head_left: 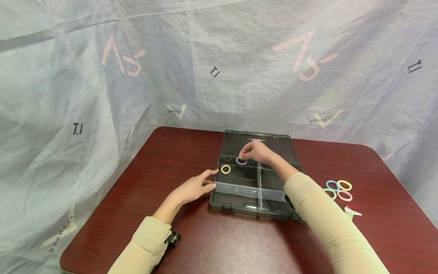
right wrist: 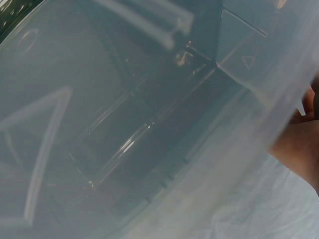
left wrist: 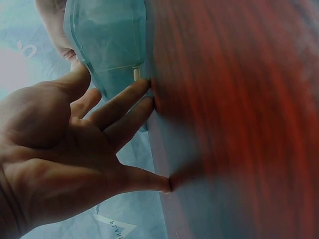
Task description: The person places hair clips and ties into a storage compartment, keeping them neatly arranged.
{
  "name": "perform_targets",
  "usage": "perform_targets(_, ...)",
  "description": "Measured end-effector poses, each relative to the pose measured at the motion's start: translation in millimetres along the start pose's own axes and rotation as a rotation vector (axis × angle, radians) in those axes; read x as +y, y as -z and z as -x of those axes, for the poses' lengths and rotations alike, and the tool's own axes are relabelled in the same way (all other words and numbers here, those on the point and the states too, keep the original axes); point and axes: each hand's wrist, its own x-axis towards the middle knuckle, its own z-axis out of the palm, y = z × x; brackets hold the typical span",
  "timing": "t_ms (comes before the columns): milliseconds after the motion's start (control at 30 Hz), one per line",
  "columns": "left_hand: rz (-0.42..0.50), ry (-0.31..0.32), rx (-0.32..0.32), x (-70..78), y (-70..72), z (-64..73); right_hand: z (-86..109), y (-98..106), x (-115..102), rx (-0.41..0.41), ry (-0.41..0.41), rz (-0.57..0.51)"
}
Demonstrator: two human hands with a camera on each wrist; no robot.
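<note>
1. The right hand (head_left: 256, 151) pinches the purple ring (head_left: 241, 164) at the rear left compartment of the box (head_left: 239, 211).
2. The left hand (head_left: 193, 187), fingers spread, touches the box's left side.
3. A yellow ring (head_left: 226, 173) lies inside.

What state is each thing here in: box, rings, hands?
Box: open, lid folded back
Right hand: pinching the purple ring
Purple ring: held near the box's back
Cream ring: lying in the box
Four other rings: loose on the table
Left hand: fingers extended, at the box's left side
</note>
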Motion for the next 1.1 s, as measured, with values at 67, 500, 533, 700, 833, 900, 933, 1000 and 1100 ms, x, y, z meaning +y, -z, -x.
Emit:
perform_targets(67,0.002,-0.004,0.000,-0.3,-0.3,-0.8,-1.2,-3,1,-0.001,0.007,-0.002)
perform_targets(500,-0.009,-0.022,-0.013,-3.3,-5.5,-2.1,0.7,-16,2,-0.026,-0.021,0.061)
perform_targets(533,-0.010,-0.023,-0.012,-3.4,-5.3,-2.7,-0.1,-16,2,-0.021,-0.018,0.074)
perform_targets(700,-0.009,-0.023,-0.002,-3.2,-3.9,-2.7,-4.9,-19,0,-0.024,0.005,0.149)
perform_targets(833,-0.014,-0.025,0.004,-4.2,-3.8,-1.5,-7.5,-21,-1,-0.028,0.008,0.181)
perform_targets(900,-0.016,-0.025,0.002,-5.0,-3.7,-1.8,-8.5,-22,-1,-0.019,0.010,0.192)
perform_targets(933,-0.015,-0.022,0.003,-4.9,-3.4,-1.8,-8.8,-22,-1,-0.015,0.009,0.194)
perform_targets(1000,-0.013,-0.020,0.003,-4.7,-2.9,-2.1,-9.6,-22,-1,-0.007,0.008,0.200)
perform_targets(1100,-0.016,-0.024,0.004,-5.4,-2.3,-3.0,-10.4,-22,0,-0.003,0.009,0.212)
